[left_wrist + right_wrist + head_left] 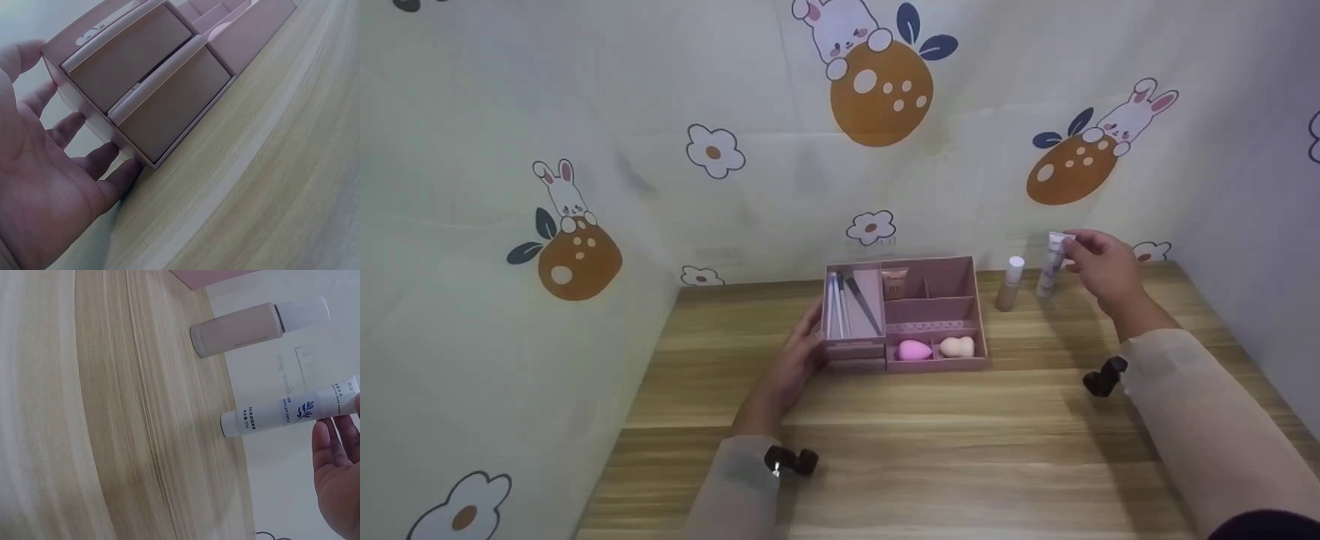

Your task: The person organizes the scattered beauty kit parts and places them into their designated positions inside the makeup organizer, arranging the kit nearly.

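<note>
A pink cosmetics organizer [934, 366] stands on the wooden table. My left hand [799, 360] touches its left side wall, and in the left wrist view the spread fingers [70, 126] rest along that side, beside two front drawers [174, 104]. With my right hand [1110, 274] I pinch the upper, flat end of a white squeeze tube [1048, 274], which bears a blue leaf print. The tube is upright, its cap end [229, 424] down close to the tabletop. Just left of it stands a beige bottle [1006, 291] with a white cap.
Makeup brushes [844, 304] lie on the organizer's left top. Its compartments hold a small beige tube [895, 283], a pink makeup sponge [914, 350] and a cream one [958, 347]. Behind the table [885, 450] hangs a printed curtain [780, 202].
</note>
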{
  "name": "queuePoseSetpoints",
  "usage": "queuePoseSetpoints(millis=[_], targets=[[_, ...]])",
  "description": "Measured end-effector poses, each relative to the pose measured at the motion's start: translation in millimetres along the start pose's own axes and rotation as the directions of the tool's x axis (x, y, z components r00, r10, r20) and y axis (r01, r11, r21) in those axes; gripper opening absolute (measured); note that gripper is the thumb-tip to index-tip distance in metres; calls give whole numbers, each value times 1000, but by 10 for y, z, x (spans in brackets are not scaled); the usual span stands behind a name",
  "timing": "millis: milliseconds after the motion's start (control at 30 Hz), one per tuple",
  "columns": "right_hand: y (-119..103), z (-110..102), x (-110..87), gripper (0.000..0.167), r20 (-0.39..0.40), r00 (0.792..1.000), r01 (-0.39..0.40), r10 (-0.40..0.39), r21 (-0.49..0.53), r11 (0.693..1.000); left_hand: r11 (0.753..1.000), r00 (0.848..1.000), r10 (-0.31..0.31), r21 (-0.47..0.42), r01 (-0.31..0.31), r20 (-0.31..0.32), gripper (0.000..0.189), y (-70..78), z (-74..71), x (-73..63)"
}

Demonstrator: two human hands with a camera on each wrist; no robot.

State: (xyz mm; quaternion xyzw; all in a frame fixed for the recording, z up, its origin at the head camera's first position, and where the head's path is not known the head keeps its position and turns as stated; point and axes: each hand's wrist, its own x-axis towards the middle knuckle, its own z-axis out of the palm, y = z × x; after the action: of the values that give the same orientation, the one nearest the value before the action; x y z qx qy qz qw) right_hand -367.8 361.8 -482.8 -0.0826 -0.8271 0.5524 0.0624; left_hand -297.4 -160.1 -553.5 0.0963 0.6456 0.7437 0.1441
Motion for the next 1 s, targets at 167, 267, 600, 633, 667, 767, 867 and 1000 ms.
queuePoseSetpoints(millis=[167,267,600,633,667,767,867,1000], targets=[[-11,-6,-37,61,3,1000,-24,24,1,1000,1000,1000,4,-9,-4,1,61,8,2,-11],[-23,-18,-79,60,0,1000,-18,18,18,1000,1000,1000,-1,-8,1,-1,61,18,8,-13],[-39,-30,-320,58,-9,1000,28,-28,11,1000,1000,1000,-5,-14,5,-6,60,26,17,-16],[-40,-25,-346,58,-7,999,31,-31,13,999,1000,1000,-2,-12,2,-4,61,27,17,-18],[-40,-19,-370,58,-5,999,37,-37,16,999,1000,1000,1,-9,-1,-3,61,28,18,-21],[-46,5,-444,57,-2,999,54,-54,36,998,1000,1000,9,-2,-9,1,61,34,20,-31],[-54,30,-515,54,-2,997,71,-71,62,996,1000,1000,5,3,-5,1,59,34,23,-33],[-78,63,-588,52,6,997,79,-79,80,994,1000,1000,2,2,-2,-3,57,31,25,-30]])
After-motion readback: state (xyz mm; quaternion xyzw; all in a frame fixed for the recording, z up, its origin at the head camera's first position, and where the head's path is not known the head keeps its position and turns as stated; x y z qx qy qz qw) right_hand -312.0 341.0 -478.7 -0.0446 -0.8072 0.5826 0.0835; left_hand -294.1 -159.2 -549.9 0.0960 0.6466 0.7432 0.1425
